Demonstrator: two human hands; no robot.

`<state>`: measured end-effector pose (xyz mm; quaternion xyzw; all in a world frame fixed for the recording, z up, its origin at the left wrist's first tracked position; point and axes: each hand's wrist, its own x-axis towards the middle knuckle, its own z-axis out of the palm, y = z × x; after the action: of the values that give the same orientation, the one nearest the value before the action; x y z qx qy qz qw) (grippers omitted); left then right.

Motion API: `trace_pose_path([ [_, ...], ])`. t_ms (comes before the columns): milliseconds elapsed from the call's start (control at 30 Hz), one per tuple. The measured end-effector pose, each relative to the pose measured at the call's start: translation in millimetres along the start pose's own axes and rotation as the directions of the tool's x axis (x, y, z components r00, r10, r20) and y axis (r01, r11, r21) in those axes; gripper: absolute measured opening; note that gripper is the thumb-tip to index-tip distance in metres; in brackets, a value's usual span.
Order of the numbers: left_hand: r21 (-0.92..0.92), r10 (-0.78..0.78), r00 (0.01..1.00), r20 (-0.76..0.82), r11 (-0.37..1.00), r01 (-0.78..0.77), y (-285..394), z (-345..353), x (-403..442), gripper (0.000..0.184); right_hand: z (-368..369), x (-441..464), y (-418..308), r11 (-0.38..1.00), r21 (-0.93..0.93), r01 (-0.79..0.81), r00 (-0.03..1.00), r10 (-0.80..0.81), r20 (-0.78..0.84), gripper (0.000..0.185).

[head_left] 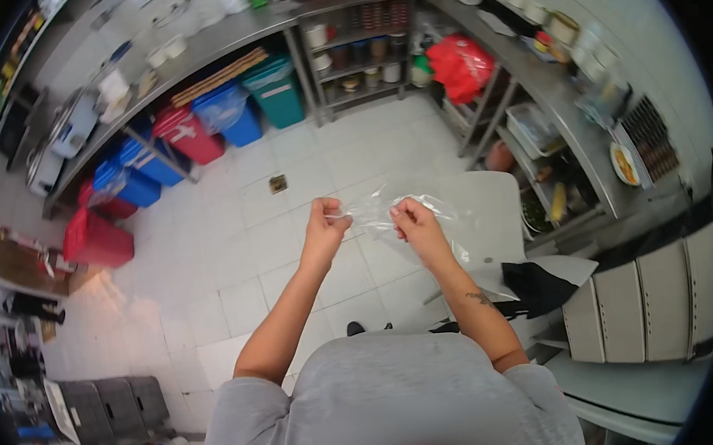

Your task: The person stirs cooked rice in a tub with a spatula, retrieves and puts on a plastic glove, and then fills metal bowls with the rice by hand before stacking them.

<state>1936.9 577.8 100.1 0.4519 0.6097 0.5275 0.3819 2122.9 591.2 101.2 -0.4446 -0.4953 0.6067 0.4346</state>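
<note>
A clear plastic bag (pixel 380 208) stretches between my two hands at mid-frame, above the tiled floor. The fingers of my left hand (pixel 324 223) pinch its left edge. On the other side, my right hand (pixel 416 222) pinches the bag near its upper part, and loose plastic hangs behind and below that hand. Part of the bag overlaps a pale chair (pixel 488 205) on the right. Whether the bag holds anything cannot be made out; it looks flat and see-through.
Steel counters (pixel 220 42) run along the back and right (pixel 563 100). Red, blue and green bins (pixel 273 92) stand beneath. A red bag (pixel 460 68) sits on a shelf. Black cloth (pixel 543 286) lies by the chair. Beige boxes (pixel 619 312) stand at right, grey crates (pixel 109 409) at lower left.
</note>
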Motion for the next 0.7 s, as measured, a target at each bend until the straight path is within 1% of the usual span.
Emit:
trace_pose_path([
  [33, 0.233, 0.206, 0.973, -0.101, 0.956, -0.179, 2, -25, -8, 0.018, 27, 9, 12, 0.998, -0.058, 0.01, 0.999, -0.008, 0.038, 0.02],
  [67, 0.291, 0.367, 0.926, -0.083, 0.898, -0.33, 3, -48, -12, 0.019, 54, 16, 24, 0.993, -0.113, 0.022, 0.997, -0.013, 0.079, 0.02],
  [100, 0.351, 0.513, 0.857, -0.054, 0.813, -0.464, 5, -70, -19, 0.021, 80, 22, 35, 0.987, -0.159, 0.023, 0.99, 0.0, 0.141, 0.022],
  [133, 0.41, 0.642, 0.766, -0.015, 0.703, -0.581, 7, -90, -26, 0.023, 109, 23, 36, 0.988, -0.156, 0.021, 0.983, 0.008, 0.184, 0.022],
  [167, 0.461, 0.674, 0.738, 0.035, 0.644, -0.61, 10, -104, -34, 0.025, 137, 22, 35, 0.988, -0.154, 0.019, 0.974, 0.016, 0.228, 0.023],
  [200, 0.555, 0.706, 0.708, 0.013, 0.584, -0.592, 13, -118, -43, 0.027, 161, 21, 35, 0.988, -0.153, 0.022, 0.962, 0.021, 0.273, 0.023],
  [233, 0.644, 0.74, 0.673, -0.002, 0.516, -0.565, 16, -130, -52, 0.028, 183, 24, 40, 0.97, -0.215, 0.114, 0.944, -0.038, 0.328, 0.023],
  [267, 0.724, 0.774, 0.633, -0.008, 0.441, -0.53, 20, -144, -59, 0.03, 200, 28, 44, 0.95, -0.26, 0.173, 0.926, -0.066, 0.373, 0.022],
  [300, 0.751, 0.802, 0.593, -0.078, 0.438, -0.494, 26, -157, -68, 0.032, 217, 27, 37, 0.926, -0.298, 0.231, 0.906, -0.093, 0.413, 0.022],
  [333, 0.729, 0.777, 0.626, -0.068, 0.467, -0.501, 29, -172, -71, 0.032, 232, 24, 36, 0.9, -0.333, 0.282, 0.886, -0.111, 0.45, 0.021],
  [400, 0.674, 0.712, 0.699, -0.061, 0.546, -0.497, 28, -195, -80, 0.032, 258, 26, 45, 0.885, -0.285, 0.369, 0.811, -0.156, 0.563, 0.02],
  [433, 0.679, 0.589, 0.803, -0.089, 0.625, -0.384, 20, -203, -82, 0.026, 270, 26, 48, 0.875, -0.255, 0.412, 0.762, -0.178, 0.622, 0.02],
  [467, 0.642, 0.469, 0.867, -0.169, 0.72, -0.264, 1, -212, -86, 0.024, 281, 22, 49, 0.894, -0.275, 0.353, 0.757, -0.1, 0.646, 0.019],
  [533, 0.532, 0.218, 0.928, -0.303, 0.846, -0.025, -46, -236, -86, 0.021, 306, 18, 44, 0.916, -0.314, 0.251, 0.731, 0.034, 0.682, 0.018],
  [567, 0.405, -0.05, 0.973, -0.225, 0.903, 0.14, -55, -251, -90, 0.019, 319, 17, 43, 0.915, -0.301, 0.268, 0.694, 0.034, 0.719, 0.017],
  [600, 0.252, -0.175, 0.954, -0.241, 0.939, 0.236, -52, -258, -94, 0.017, 327, 12, 45, 0.915, -0.293, 0.278, 0.658, 0.041, 0.752, 0.017],
  [633, 0.088, -0.296, 0.925, -0.236, 0.942, 0.324, -46, -264, -98, 0.017, 334, 8, 47, 0.914, -0.286, 0.286, 0.621, 0.051, 0.782, 0.017],
  [667, -0.078, -0.406, 0.889, -0.211, 0.914, 0.398, -43, -270, -101, 0.017, 342, 6, 54, 0.889, -0.239, 0.391, 0.548, -0.016, 0.836, 0.017],
  [700, -0.244, -0.418, 0.885, -0.203, 0.897, 0.368, -57, -282, -101, 0.018, 351, 5, 64, 0.855, -0.178, 0.487, 0.464, -0.081, 0.882, 0.017],
])
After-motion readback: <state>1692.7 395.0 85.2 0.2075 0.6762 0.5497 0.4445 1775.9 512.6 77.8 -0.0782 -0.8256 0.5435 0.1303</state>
